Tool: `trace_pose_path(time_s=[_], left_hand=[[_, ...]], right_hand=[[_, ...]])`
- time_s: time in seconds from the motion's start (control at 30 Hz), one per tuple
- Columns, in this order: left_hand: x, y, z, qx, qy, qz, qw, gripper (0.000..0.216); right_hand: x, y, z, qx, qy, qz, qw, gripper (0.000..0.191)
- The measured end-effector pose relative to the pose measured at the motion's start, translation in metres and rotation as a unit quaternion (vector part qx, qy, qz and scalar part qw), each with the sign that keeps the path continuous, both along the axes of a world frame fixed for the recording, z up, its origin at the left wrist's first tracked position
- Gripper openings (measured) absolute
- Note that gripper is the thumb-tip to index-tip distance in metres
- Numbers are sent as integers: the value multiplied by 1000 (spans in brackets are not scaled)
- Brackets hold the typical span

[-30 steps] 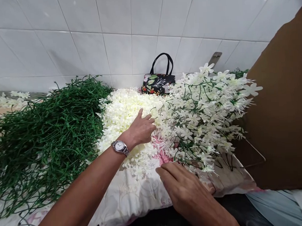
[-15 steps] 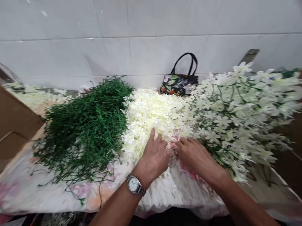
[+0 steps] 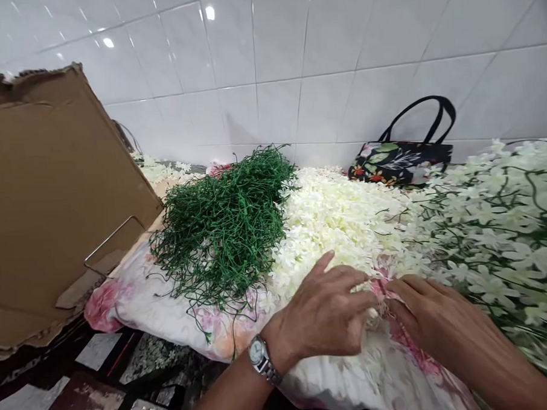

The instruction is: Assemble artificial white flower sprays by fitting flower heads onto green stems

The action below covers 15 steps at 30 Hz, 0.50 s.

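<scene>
Blossoms [image 3: 332, 217] under left hand [image 3: 326, 314], flat, fingers [image 3: 349, 278] apart; right hand [image 3: 430, 319] curled beside, grip unclear.

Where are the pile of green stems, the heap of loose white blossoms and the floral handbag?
pile of green stems [image 3: 224, 225]: head view, middle of the tangle.
heap of loose white blossoms [image 3: 337, 217]: head view, centre of the heap.
floral handbag [image 3: 401, 163]: head view, front panel of the bag.
</scene>
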State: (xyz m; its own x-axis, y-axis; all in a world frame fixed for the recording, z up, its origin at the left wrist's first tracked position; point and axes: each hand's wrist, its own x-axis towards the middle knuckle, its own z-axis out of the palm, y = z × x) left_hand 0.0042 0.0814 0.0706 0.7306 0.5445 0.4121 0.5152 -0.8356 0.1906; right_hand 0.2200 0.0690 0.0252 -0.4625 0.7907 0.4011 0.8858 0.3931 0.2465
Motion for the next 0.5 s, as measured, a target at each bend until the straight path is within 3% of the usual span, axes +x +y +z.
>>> trace_pose_path(time_s=[0.1,0.2,0.33,0.43,0.5], left_hand=[[-28,10,-2,20,-51,125,991,28],[-54,20,-5,10,-67,212,975,29],[-59,19,-4,-4,-101,192,976,24],[-41,9,2,-20,-125,182,975,20],[-25,2,5,-88,-149,169,970,19]], right_hand=[[-20,-6,18,41,45,54,997,27],[-53,-11,32,17,90,123,988,29],[-82,-12,40,2,108,179,978,31],[-82,-10,40,37,166,167,971,24],[-73,-9,34,57,230,140,961,26]])
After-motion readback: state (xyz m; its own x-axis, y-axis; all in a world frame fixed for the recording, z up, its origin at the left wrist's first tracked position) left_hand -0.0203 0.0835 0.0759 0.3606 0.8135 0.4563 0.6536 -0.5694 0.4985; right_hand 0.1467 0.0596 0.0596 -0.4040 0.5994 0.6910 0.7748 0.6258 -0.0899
